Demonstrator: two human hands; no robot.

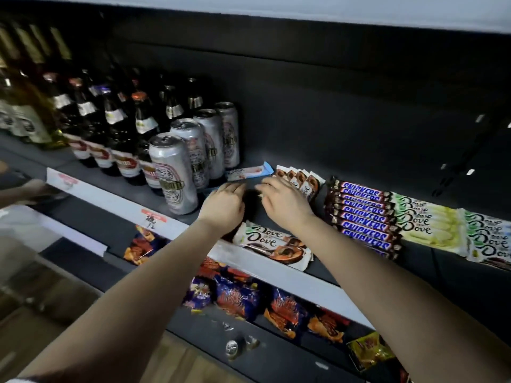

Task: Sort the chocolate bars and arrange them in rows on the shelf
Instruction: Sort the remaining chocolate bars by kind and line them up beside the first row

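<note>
Left hand (224, 203) and right hand (284, 201) are hovering palm-down with fingers bent over the shelf (116, 203); I cannot tell whether either is gripping anything. A pale-blue Dove bar (249, 172) is lying just behind them, and more Dove bars (271, 244) are sitting below the wrists at the front edge.

Cans (177, 172) left; Snickers row (362, 217) middle; Dove bars (423, 222) right.

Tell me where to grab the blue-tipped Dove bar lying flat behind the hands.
Pinch the blue-tipped Dove bar across its two long edges near the middle, coming down from above and the front. It lies flat with its length running left to right, and the tall cans crowd its left end.
</note>
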